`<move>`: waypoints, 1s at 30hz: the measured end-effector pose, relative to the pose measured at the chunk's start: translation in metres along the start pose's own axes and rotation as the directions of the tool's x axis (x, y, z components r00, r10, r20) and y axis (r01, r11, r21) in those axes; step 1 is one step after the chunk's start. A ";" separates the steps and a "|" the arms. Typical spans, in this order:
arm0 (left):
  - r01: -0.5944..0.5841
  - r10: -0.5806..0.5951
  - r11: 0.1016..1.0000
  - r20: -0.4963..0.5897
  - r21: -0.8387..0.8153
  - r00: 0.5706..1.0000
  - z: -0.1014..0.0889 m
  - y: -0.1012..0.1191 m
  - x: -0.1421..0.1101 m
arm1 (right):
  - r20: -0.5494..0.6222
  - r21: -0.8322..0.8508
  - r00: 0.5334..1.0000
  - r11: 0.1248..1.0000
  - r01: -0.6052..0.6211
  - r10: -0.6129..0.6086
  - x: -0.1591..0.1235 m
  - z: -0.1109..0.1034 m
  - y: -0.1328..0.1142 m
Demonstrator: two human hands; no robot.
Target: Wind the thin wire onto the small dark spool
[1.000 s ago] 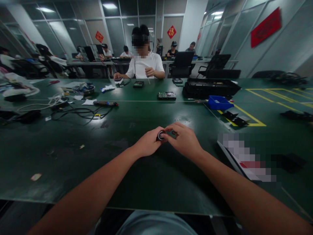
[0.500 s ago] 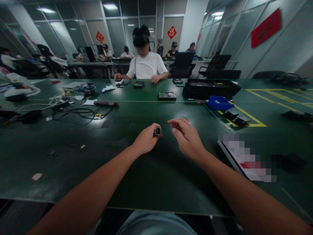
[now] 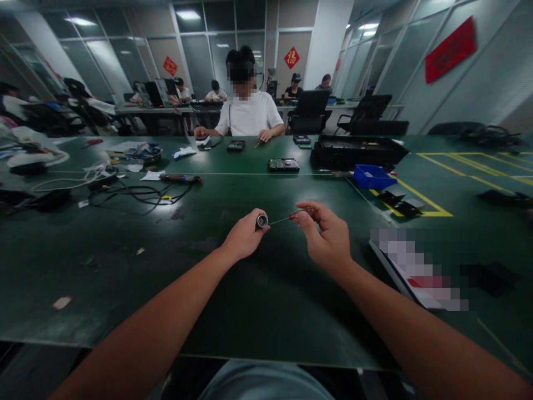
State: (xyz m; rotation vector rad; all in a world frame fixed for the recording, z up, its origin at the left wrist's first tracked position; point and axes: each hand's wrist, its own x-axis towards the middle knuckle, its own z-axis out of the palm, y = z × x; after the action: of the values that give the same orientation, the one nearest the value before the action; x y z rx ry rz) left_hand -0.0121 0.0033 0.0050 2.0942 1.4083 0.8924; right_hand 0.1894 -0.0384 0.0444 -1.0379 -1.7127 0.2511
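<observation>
In the head view my left hand [image 3: 244, 236] is wrapped round a dark cylinder [image 3: 262, 221], whose round, light-rimmed end faces me. The rest of it is hidden in my palm. Between the thumb and fingers of my right hand [image 3: 327, 233] is a thin screwdriver [image 3: 292, 216] with a reddish-brown handle. Its slim metal shaft points left, and the tip is close beside the cylinder; whether they touch I cannot tell. Both hands are above the green table [image 3: 266, 311].
A pixelated white item [image 3: 410, 272] lies right of my right forearm. Beyond my hands are a hard drive [image 3: 283, 165], a blue bin [image 3: 373, 176] and a long black casing [image 3: 358, 151]. Black cables [image 3: 137, 194] lie at left. A person in a white shirt [image 3: 252, 114] sits opposite.
My right hand has shifted slightly right, and the screwdriver's shaft now shows, pointing at the cylinder. My left hand has moved a little left with the cylinder.
</observation>
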 end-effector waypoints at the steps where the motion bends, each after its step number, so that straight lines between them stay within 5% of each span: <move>1: -0.002 0.002 1.000 -0.001 -0.002 1.000 0.000 0.000 0.000 | 0.003 0.009 1.000 1.000 -0.007 0.007 0.000 0.001 0.001; 8: -0.026 0.031 0.996 0.053 -0.084 0.998 0.001 0.002 -0.001 | 0.095 -0.033 0.994 0.998 -0.046 0.049 -0.001 0.004 0.000; 15: -0.014 0.023 0.992 0.066 -0.123 0.998 -0.001 0.006 -0.003 | 0.003 -0.091 0.996 0.992 -0.086 0.087 0.003 0.003 -0.004; 30: 0.008 0.000 0.996 0.087 -0.088 0.996 -0.003 0.011 -0.004 | -0.017 0.167 0.979 0.966 -0.196 0.202 0.001 0.011 0.009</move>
State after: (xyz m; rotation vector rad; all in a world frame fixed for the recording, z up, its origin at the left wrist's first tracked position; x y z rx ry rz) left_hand -0.0083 -0.0042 0.0131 2.0384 1.3051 0.8361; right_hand 0.1848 -0.0290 0.0346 -1.0848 -1.5300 0.4929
